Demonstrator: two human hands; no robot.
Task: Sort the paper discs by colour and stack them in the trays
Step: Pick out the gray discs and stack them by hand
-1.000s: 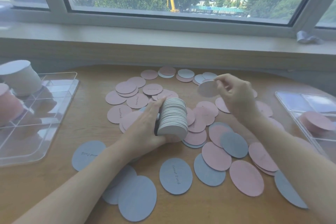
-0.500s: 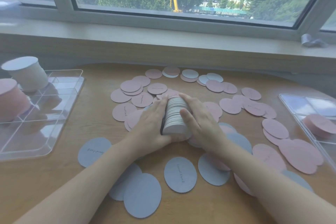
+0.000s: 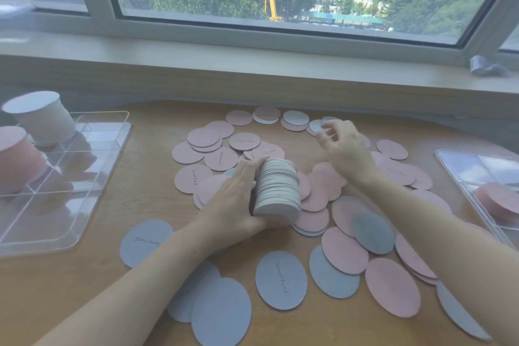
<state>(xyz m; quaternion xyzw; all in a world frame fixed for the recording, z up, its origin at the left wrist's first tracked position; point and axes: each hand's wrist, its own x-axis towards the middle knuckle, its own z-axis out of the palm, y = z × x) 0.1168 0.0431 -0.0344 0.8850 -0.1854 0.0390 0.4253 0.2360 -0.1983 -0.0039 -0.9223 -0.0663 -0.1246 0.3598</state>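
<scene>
My left hand [image 3: 233,199] grips a thick stack of grey-blue discs [image 3: 276,191], held on edge at the table's middle. My right hand [image 3: 345,146] reaches over the far discs, its fingers bent above a pale blue disc [image 3: 314,125]; blur hides whether they pinch it. Loose pink discs [image 3: 222,159] lie around the stack and to the right. Loose grey-blue discs [image 3: 280,279] lie along the near edge. The clear left tray [image 3: 92,205] holds a tall pale stack [image 3: 39,118] and a pink stack [image 3: 16,160]. The clear right tray [image 3: 460,166] holds a low pink pile [image 3: 497,199].
The wooden table [image 3: 140,154] ends at a window sill [image 3: 252,64] along the back. A crumpled bit of wrapping [image 3: 483,66] lies on the sill at the right. Bare wood shows between the left tray and the discs.
My right hand left the stack it was pressing and moved up and away to the far blue discs. My left hand kept its hold on the stack.
</scene>
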